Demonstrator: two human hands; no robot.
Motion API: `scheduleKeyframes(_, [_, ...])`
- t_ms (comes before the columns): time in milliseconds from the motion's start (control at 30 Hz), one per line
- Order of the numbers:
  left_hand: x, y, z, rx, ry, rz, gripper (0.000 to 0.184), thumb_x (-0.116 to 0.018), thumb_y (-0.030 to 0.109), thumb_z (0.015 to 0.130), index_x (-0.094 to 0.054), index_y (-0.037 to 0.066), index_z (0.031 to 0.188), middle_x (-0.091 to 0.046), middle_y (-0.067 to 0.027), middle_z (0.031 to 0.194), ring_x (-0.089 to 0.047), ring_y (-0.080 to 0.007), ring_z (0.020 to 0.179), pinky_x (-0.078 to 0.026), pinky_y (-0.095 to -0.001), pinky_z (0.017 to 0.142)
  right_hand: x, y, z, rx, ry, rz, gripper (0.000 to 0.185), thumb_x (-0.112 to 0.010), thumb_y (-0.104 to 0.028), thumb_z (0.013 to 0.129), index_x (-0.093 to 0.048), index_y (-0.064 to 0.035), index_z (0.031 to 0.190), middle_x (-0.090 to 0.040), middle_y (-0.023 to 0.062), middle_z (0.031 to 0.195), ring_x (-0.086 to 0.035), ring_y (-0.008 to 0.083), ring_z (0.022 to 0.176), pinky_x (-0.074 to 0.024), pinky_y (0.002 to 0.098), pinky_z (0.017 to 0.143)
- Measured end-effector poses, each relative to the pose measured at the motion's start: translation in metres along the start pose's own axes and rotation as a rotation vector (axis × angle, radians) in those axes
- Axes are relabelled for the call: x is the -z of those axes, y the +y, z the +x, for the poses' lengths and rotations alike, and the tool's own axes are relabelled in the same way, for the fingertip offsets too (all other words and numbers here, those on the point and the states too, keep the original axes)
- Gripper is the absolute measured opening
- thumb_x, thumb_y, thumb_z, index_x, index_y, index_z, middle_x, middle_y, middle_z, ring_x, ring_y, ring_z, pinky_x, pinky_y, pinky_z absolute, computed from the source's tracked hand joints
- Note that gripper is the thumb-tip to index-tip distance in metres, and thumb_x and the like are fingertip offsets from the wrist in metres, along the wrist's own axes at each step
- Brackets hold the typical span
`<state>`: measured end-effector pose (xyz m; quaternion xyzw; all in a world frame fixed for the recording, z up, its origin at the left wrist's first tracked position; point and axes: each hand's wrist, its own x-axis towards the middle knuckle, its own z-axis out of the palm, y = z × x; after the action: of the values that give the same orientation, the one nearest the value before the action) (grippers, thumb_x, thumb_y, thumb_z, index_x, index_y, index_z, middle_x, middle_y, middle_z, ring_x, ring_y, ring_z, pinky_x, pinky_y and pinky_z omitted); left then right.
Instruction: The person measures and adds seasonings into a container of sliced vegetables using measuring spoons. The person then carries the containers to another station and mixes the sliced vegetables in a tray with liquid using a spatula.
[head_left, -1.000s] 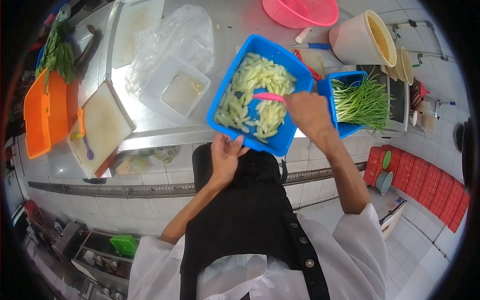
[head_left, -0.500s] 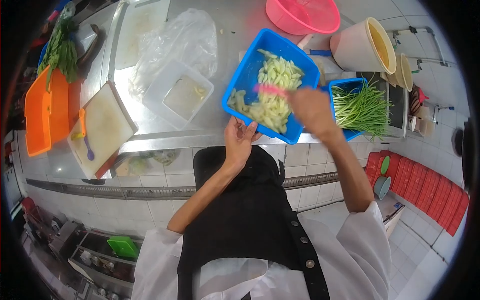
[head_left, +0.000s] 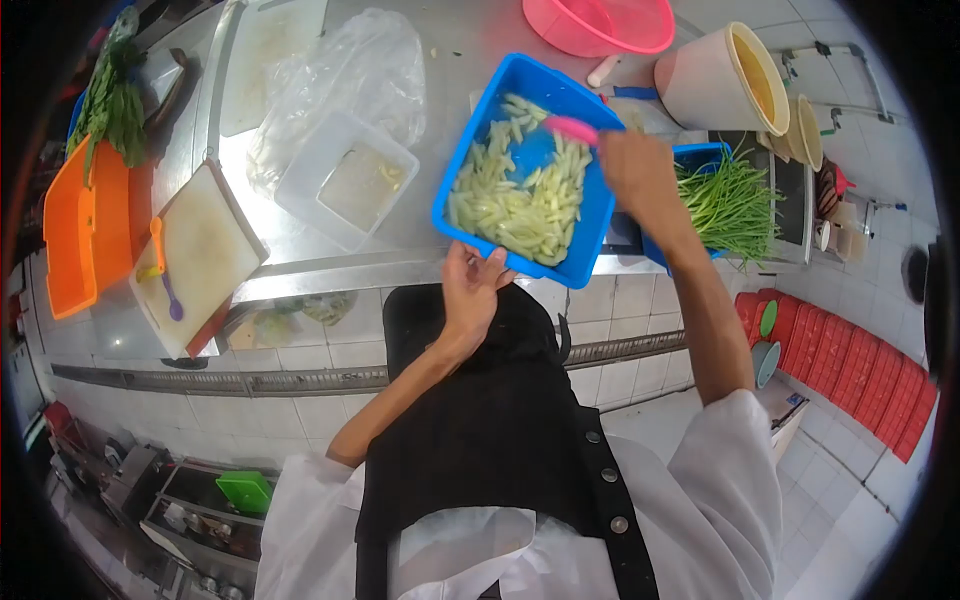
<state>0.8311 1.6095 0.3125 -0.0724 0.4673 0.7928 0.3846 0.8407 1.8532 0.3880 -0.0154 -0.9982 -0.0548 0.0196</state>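
Note:
A blue tub (head_left: 455, 190) rests tilted at the front edge of the steel counter, holding many pale green vegetable pieces (head_left: 520, 215). My left hand (head_left: 472, 295) grips the tub's near rim at its left part, thumb on top and the other fingers underneath. Closed round the handle of a pink utensil (head_left: 570, 129), my right hand (head_left: 637, 172) is over the tub's right rim. The utensil's head is inside the tub near the far side, among the pieces, where a patch of blue bottom shows.
Left of the tub are a clear plastic container (head_left: 350, 185), a plastic bag (head_left: 375, 80), a cutting board (head_left: 205, 250) with small spoons and an orange bin (head_left: 85, 235). Right and behind stand green stalks (head_left: 730, 210), a pink basin (head_left: 600, 25) and a white bucket (head_left: 708, 80).
My right hand has moved the pink utensil to the tub's far side. The pieces have shifted from a central heap towards the near side. My left hand stays on the rim.

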Motion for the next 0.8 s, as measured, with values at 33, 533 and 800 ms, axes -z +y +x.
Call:
scheduleKeyframes(33, [0.004, 0.005, -0.004, -0.007, 0.01, 0.005, 0.01, -0.054, 0.004, 0.091, -0.046, 0.007, 0.094, -0.057, -0.004, 0.099, -0.06, -0.0137, 0.093, -0.056, -0.0314, 0.078, -0.02, 0.018, 0.006, -0.082, -0.11, -0.072, 0.013, -0.052, -0.014, 0.08, -0.061, -0.0057, 0.076, -0.062, 0.0159, 0.072, -0.063, 0.0327, 0.066, -0.0489, 0.0426, 0.056])
scheduleKeyframes(533, [0.01, 0.006, -0.01, 0.02, 0.008, 0.013, 0.013, -0.053, -0.001, 0.09, -0.042, 0.006, 0.094, -0.054, -0.0021, 0.094, -0.059, -0.0115, 0.091, -0.055, -0.0264, 0.076, -0.03, -0.008, 0.033, -0.326, -0.179, -0.082, 0.016, -0.049, -0.015, 0.083, -0.061, -0.0052, 0.077, -0.064, 0.0156, 0.074, -0.064, 0.0333, 0.066, -0.0502, 0.0445, 0.056])
scheduleKeyframes(800, [-0.006, -0.002, 0.021, -0.047, 0.012, -0.004, 0.009, -0.054, 0.001, 0.09, -0.046, 0.005, 0.091, -0.053, -0.0025, 0.091, -0.059, -0.0109, 0.082, -0.057, -0.0298, 0.076, -0.012, -0.062, -0.009, -0.054, -0.349, 0.121, 0.021, -0.049, -0.02, 0.087, -0.062, -0.0052, 0.094, -0.062, 0.0149, 0.069, -0.062, 0.0322, 0.063, -0.0473, 0.0442, 0.051])
